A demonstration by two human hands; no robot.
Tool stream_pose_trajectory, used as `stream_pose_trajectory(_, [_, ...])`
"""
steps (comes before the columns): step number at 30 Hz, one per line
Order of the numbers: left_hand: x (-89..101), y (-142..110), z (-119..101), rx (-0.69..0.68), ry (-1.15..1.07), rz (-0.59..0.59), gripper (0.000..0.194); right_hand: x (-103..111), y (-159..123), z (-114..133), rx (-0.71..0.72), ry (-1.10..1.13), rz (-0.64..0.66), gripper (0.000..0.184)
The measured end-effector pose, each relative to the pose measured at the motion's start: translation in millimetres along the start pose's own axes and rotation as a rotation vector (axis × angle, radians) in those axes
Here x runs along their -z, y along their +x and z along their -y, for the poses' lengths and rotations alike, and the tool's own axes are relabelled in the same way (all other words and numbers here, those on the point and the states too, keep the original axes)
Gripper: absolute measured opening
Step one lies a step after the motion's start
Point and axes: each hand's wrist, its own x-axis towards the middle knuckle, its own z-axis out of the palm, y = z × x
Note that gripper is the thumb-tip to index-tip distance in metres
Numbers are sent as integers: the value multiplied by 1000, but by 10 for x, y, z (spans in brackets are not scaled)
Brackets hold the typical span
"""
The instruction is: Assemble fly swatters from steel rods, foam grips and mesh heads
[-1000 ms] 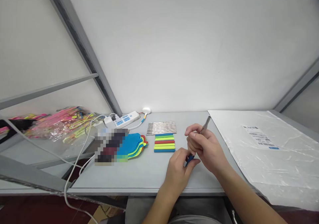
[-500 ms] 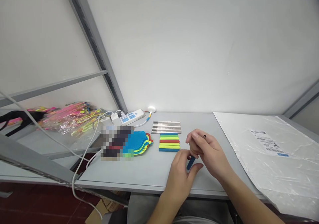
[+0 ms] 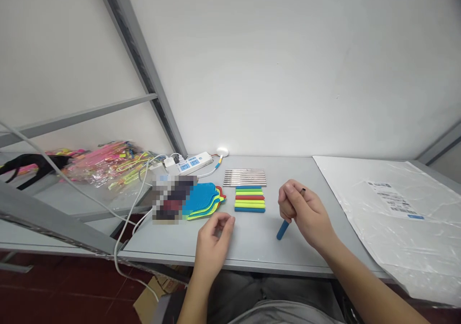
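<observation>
My right hand point(image 3: 306, 213) is closed around a thin rod whose blue grip point(image 3: 283, 230) sticks out below the fist and rests on the grey table point(image 3: 252, 240); a dark tip shows above the knuckles. My left hand point(image 3: 213, 242) hovers apart near the table's front edge, fingers loosely curled and holding nothing. Behind the hands lie a stack of coloured grips point(image 3: 249, 199) and a row of metal rods point(image 3: 244, 177). Flat coloured mesh heads point(image 3: 201, 202) lie to their left.
A white power strip point(image 3: 188, 163) with cables sits at the back left. Plastic-wrapped pink and yellow items point(image 3: 104, 168) lie on a lower shelf at left. A large plastic bag with a label point(image 3: 392, 204) covers the table's right side. Grey frame bars slant across the left.
My left hand let go of the blue grip and moved left toward the front edge. My right hand keeps the rod, which has slid deeper into the grip; less metal shows.
</observation>
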Motion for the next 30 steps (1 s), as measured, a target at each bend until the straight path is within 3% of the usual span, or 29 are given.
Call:
stream_pose_trajectory(22, [-40,26,41,39,-6,95,24,27,-95,-195,10,-172,30,32])
stream_pose_trajectory(30, [-34,22,18,41,12,98,24,-54,-91,-205,3,-274,73,35])
